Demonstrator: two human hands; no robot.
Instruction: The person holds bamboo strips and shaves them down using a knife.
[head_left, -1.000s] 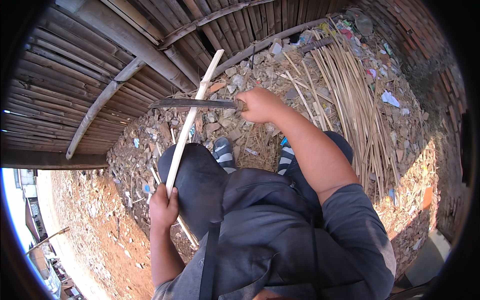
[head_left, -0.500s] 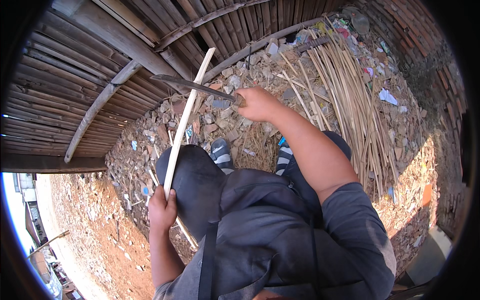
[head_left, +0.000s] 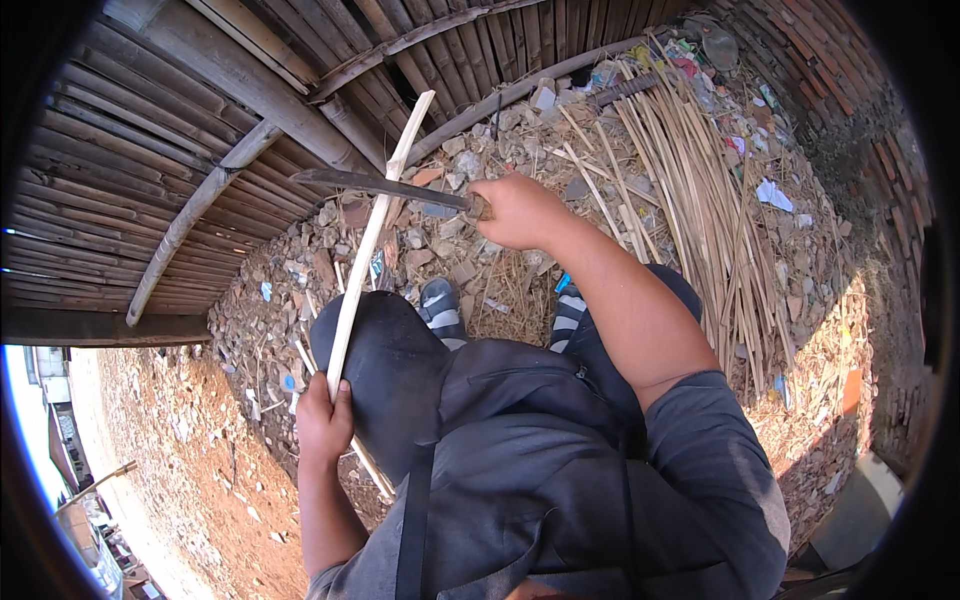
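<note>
My left hand (head_left: 325,414) is closed round the lower end of a long pale bamboo strip (head_left: 360,268), which slants up and away past my left knee. In my right hand (head_left: 517,211) is the handle of a machete (head_left: 400,188), my fingers wrapped round it. Its dark blade points left and lies across the upper part of the strip, seemingly against it. Which face of the blade touches the strip I cannot tell. Several other pale strips (head_left: 303,352) lie beside and under my left leg, partly hidden.
A large pile of split bamboo strips (head_left: 705,215) lies on the rubble to the right. A bamboo-slat wall (head_left: 150,190) leans over the left and far side. At the far right stands a brick wall (head_left: 830,50). Stones and litter surround my sandalled feet (head_left: 443,308).
The machete has shifted slightly toward me along the strip, its blade tip a little lower and further left. My left hand keeps its place on the strip.
</note>
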